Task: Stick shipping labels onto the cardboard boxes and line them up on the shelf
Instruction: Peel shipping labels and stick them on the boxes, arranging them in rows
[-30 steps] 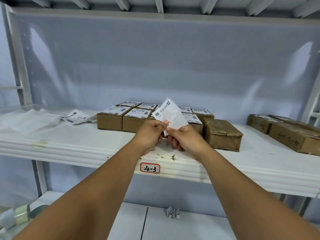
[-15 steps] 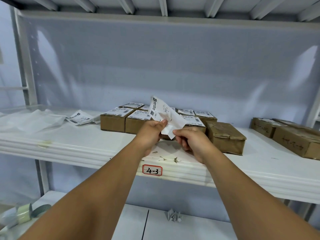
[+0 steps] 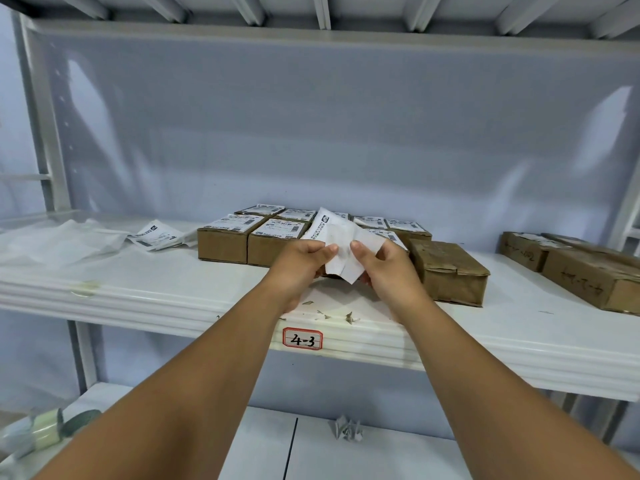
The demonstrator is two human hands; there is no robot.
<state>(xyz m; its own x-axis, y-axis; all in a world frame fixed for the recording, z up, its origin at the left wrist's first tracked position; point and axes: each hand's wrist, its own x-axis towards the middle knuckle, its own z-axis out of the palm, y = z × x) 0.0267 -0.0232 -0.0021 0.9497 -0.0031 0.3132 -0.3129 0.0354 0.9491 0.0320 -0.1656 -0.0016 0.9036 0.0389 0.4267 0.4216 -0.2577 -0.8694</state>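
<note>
White shelf (image 3: 145, 292), labelled boxes (image 3: 277, 237) at the back.
Left hand (image 3: 304, 261) and right hand (image 3: 384, 268) both pinch 1 shipping label (image 3: 343, 244).

You have two hands in view, your left hand (image 3: 301, 261) and your right hand (image 3: 384, 268); together they hold one label sheet (image 3: 343, 244); one more loose label (image 3: 154, 233) lies at the left of the shelf (image 3: 173, 292). Of labelled boxes (image 3: 223, 240) I count at least seven printed tops, in two rows; the sheet hides some, so the exact number I cannot tell. Plain brown boxes (image 3: 450, 271) are three: one just beside the labelled group, two well apart at the right. There is one shelf tag (image 3: 302, 338); about four small paper scraps (image 3: 349, 317) near the edge; one crumpled paper (image 3: 349, 429) on the lower shelf (image 3: 381, 455); two tape rolls (image 3: 45, 429) at the lower left.
</note>
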